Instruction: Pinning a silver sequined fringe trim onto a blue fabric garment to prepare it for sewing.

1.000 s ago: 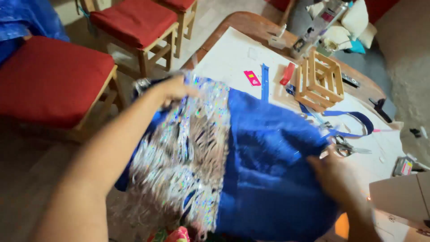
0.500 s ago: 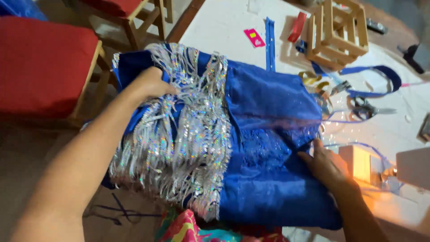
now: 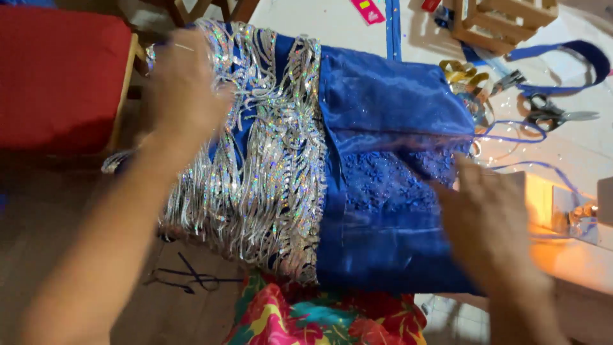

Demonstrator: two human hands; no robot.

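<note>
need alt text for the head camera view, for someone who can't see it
Two bare hands press on a blue satin garment with a silver sequin fringe panel: the left hand on the sequins, the right hand on blue lace. Scissors and a wooden crate lie on the white table beyond.

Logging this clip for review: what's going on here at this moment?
A person is handling a blue garment spread over the edge of a white table. The left hand rests on its silver sequin fringe panel near the far edge, and the right hand lies flat on the plain blue satin side. Both hands are blurred. Scissors, a blue strap and a small wooden crate lie on the table beyond, with a red cushioned chair alongside.
</note>
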